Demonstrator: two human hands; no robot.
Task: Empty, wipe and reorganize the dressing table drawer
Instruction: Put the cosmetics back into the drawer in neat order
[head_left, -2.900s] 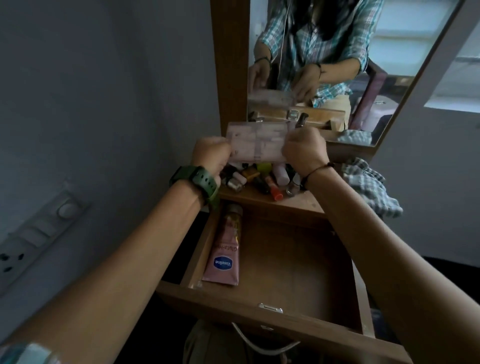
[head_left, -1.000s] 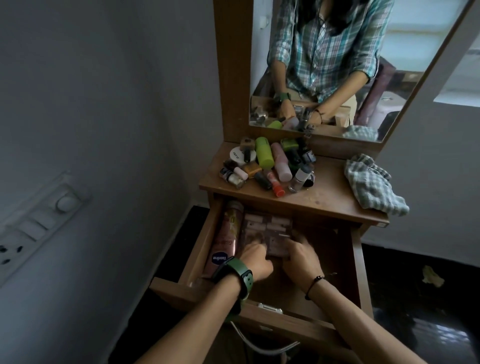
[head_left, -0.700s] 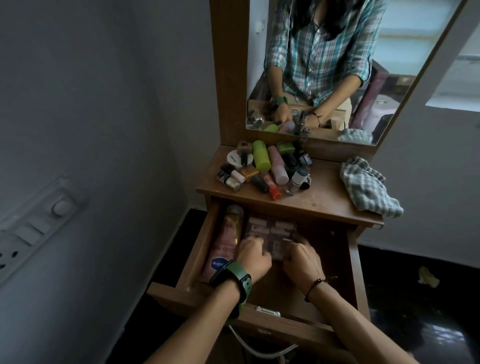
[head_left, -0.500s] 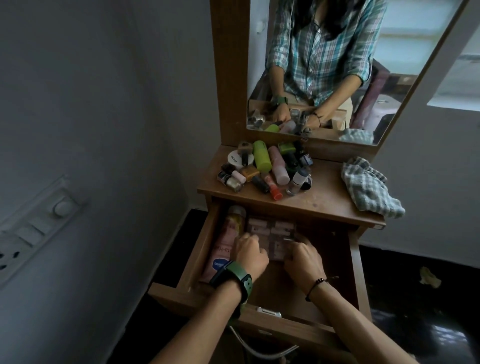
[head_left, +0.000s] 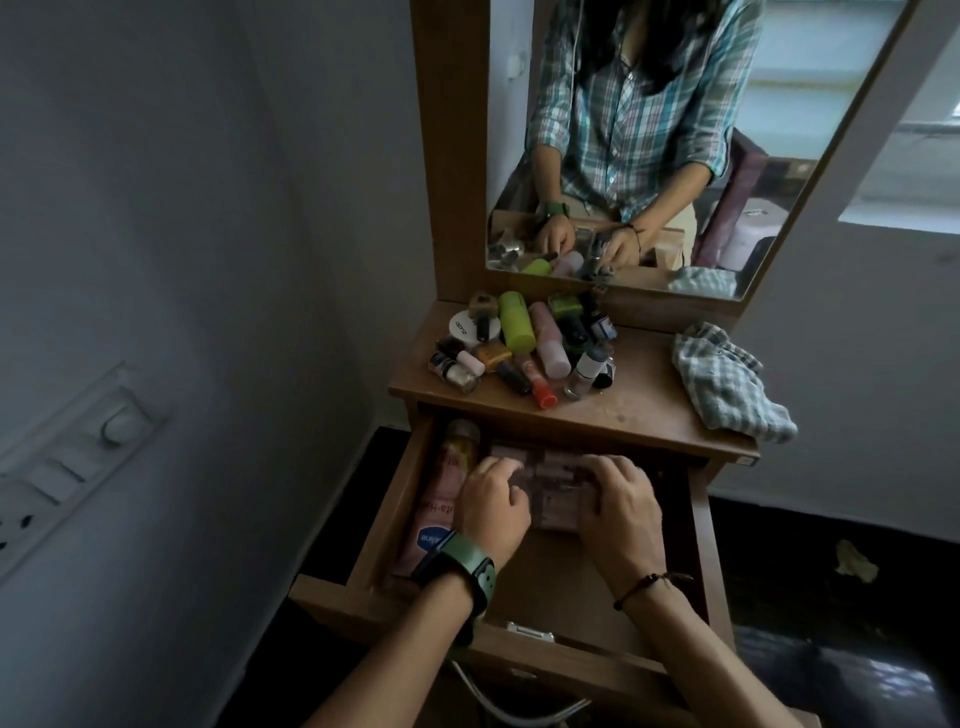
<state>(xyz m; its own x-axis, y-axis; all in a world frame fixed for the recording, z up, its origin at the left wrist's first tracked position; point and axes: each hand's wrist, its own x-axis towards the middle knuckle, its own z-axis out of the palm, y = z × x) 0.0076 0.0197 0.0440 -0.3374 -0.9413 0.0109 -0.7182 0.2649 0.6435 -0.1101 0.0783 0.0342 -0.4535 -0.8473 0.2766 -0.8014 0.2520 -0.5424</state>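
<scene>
A pink lotion tube (head_left: 439, 512) lies along the left wall of the open drawer (head_left: 696, 535); beside it the left hand (head_left: 493, 512) and right hand (head_left: 621, 512) press a flat pink palette (head_left: 553, 486) onto the drawer floor, fingers bent over its top, each grip apparently resting rather than clasping. Refilling appears begun: a heap of small bottles (head_left: 524, 345) waits on the worktop (head_left: 639, 410), the checked cloth (head_left: 727, 387) lying at right
</scene>
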